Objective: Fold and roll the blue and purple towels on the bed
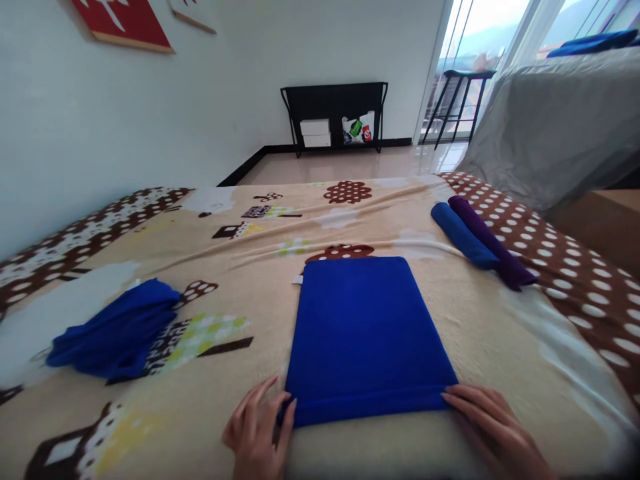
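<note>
A blue towel (367,333) lies flat on the bed in front of me, with a white tag poking out near its far left corner. A narrow strip is turned over along its near edge. At the near left corner my left hand (257,423) pinches that strip between thumb and fingers. My right hand (493,420) grips the near right corner, its fingertips on top and the thumb mostly hidden.
On the left is a crumpled blue cloth (120,327). A blue roll (463,233) and a purple roll (490,240) lie side by side at the right. The patterned blanket (240,253) has low wrinkles. Beyond the bed stand a black shelf (335,100) and a covered piece of furniture (560,120).
</note>
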`<action>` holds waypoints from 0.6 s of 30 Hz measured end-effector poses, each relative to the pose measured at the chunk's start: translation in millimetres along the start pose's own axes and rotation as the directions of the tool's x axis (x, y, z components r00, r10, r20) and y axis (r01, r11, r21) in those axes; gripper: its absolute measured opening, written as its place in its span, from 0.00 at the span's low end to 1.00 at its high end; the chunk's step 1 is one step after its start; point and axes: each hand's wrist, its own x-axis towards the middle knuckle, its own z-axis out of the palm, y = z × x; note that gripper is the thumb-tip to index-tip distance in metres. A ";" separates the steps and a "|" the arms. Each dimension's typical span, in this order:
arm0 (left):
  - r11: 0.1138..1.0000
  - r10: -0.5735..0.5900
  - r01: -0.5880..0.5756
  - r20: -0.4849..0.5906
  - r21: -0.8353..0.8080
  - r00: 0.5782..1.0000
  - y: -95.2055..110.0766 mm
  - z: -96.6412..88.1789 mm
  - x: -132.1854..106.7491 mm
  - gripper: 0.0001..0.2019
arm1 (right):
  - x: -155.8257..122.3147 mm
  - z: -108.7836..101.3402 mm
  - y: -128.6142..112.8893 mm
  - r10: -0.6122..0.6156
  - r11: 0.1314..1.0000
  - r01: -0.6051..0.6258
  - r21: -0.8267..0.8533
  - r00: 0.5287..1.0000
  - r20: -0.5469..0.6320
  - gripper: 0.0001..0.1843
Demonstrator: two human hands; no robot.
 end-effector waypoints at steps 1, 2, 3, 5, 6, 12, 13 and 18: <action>1.000 0.012 -0.012 0.002 -0.007 1.000 -0.8 -0.8 0.5 0.04 | -0.1 -2.2 0.6 -0.004 1.000 0.004 -0.007 1.000 0.015 0.19; 0.999 0.042 -0.042 0.004 -0.018 0.999 -2.2 -1.9 0.7 0.05 | 0.2 -3.8 0.5 -0.007 1.000 0.007 -0.015 1.000 0.028 0.20; 0.996 0.084 -0.084 0.012 -0.035 0.996 -4.4 -3.4 0.5 0.06 | 0.6 -5.1 0.2 -0.006 1.000 0.007 -0.024 0.999 0.036 0.21; 0.980 0.183 -0.179 0.045 -0.086 0.982 -11.2 -8.0 -1.5 0.09 | 0.7 -7.2 0.1 -0.001 0.999 0.002 -0.037 1.000 0.026 0.21; 0.970 0.224 -0.216 0.067 -0.114 0.972 -15.1 -11.0 -3.1 0.12 | 0.1 -8.2 0.6 0.006 0.999 -0.005 -0.040 1.000 0.015 0.21; 0.938 0.335 -0.305 0.201 -0.166 0.921 -28.4 -28.0 -7.9 0.21 | -7.3 -11.2 6.2 0.023 0.998 -0.022 -0.054 0.999 0.023 0.22; 0.935 0.345 -0.314 0.222 -0.163 0.912 -28.2 -28.6 -6.6 0.21 | -7.7 -10.3 6.8 0.029 0.998 -0.028 -0.057 0.999 0.022 0.21; 0.955 0.279 -0.244 0.228 -0.172 0.933 -26.3 -22.1 4.7 0.17 | -4.9 -0.4 9.0 0.073 0.996 -0.074 -0.058 0.997 -0.023 0.19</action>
